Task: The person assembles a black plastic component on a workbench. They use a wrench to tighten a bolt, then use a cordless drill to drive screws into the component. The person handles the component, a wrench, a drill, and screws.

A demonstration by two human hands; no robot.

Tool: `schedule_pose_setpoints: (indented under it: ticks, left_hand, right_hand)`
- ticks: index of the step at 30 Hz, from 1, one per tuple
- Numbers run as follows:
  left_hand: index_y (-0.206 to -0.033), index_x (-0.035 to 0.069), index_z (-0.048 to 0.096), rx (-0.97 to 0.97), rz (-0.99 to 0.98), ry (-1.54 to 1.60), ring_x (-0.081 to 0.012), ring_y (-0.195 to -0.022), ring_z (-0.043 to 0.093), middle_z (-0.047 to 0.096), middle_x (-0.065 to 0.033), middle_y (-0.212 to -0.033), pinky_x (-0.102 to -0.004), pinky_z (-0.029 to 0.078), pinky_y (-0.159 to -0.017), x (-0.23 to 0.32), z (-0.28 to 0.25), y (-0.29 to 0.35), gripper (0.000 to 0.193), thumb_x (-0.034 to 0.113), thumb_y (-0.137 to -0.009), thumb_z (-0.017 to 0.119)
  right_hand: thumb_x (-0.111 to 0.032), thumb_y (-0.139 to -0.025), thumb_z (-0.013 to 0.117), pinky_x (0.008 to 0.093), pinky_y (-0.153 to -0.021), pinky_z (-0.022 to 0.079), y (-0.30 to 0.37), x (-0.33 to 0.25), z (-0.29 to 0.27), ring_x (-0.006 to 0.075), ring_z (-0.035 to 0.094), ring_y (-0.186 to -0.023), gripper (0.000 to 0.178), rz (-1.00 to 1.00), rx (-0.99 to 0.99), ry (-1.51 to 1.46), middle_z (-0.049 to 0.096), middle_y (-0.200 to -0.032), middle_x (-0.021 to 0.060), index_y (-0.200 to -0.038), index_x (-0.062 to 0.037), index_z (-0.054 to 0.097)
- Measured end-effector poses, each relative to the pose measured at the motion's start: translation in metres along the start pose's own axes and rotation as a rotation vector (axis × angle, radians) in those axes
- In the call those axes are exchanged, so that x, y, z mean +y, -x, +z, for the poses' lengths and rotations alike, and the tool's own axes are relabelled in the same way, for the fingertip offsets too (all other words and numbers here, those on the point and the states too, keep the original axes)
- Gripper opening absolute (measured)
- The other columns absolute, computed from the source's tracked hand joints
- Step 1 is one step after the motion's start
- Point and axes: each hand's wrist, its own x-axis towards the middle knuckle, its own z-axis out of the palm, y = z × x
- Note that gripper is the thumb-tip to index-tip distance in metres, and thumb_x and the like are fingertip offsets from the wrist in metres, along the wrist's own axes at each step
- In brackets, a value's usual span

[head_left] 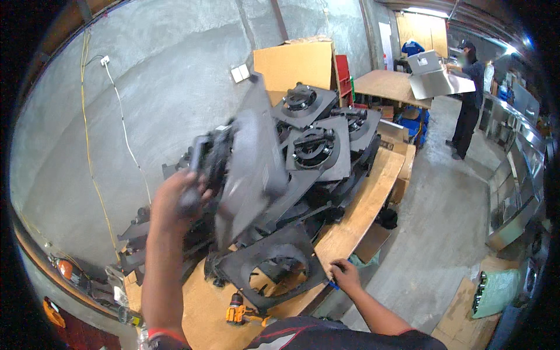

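Observation:
My left hand [182,195] is raised and closed on a black fan housing [251,157], a square plate with a rounded fitting on its back. The plate is tilted almost on edge and smeared by motion. Beside the bench edge, my right hand [345,275] has its fingers curled; a bit of blue shows under them, and what it holds, if anything, I cannot make out. Between the hands a black square frame [233,262] with a large round opening lies on the wooden bench [204,318]. An orange and black cordless drill [235,312] lies in front of it.
More black fan housings [318,146] are heaped behind, by a cardboard box [291,67] and the grey wall. A wooden board [364,201] runs along the right. Farther right, a person [469,87] handles sheet metal [440,84] at another table [388,86]. Metal housings [513,192] line the far right.

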Motion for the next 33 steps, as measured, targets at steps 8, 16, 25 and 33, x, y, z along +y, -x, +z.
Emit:
schedule_pose_setpoints:
  ticks: [8,16,25,33]
  left_hand:
    - [-0.091,0.001,0.057,-0.036,-0.129,0.08,-0.0283,-0.061,0.062,0.062,-0.0144,-0.077,-0.043,0.06,-0.06,-0.07,0.156,-0.231,0.011,0.006,-0.083,0.06]
    - [-0.116,-0.007,0.057,0.186,-0.148,0.309,-0.0306,-0.081,0.07,0.065,-0.0187,-0.104,-0.0481,0.059,-0.069,-0.167,0.238,-0.343,0.036,0.0,-0.081,0.056]
    - [-0.103,0.003,0.06,0.061,-0.264,0.163,-0.0252,-0.072,0.065,0.064,-0.0103,-0.092,-0.0486,0.056,-0.07,-0.203,0.218,-0.329,0.024,0.011,-0.081,0.064]
    - [-0.119,0.001,0.066,-0.225,0.387,-0.779,-0.0172,-0.082,0.062,0.071,-0.0119,-0.099,-0.0333,0.05,-0.075,-0.114,0.097,-0.217,0.038,0.023,-0.088,0.066]
  right_hand:
    - [-0.008,-0.083,0.062,0.031,-0.056,0.052,0.066,0.128,-0.132,0.0188,0.066,-0.065,0.017,0.424,0.409,0.001,0.069,-0.078,0.0125,-0.095,0.0017,0.069]
    - [-0.018,-0.082,0.061,0.0382,-0.06,0.052,0.167,0.229,-0.194,0.0228,0.067,-0.064,0.02,0.651,0.78,0.146,0.068,-0.068,0.0149,-0.08,0.0001,0.069]
    - [-0.011,-0.084,0.061,0.0322,-0.045,0.05,0.177,0.251,-0.205,0.0198,0.061,-0.051,0.014,0.839,0.445,0.249,0.063,-0.066,0.0107,-0.083,0.0023,0.064]
    - [-0.014,-0.084,0.064,0.0336,-0.067,0.051,0.043,0.228,-0.174,0.0205,0.064,-0.073,0.024,0.306,0.21,0.531,0.069,-0.085,0.0132,-0.099,0.0052,0.065]
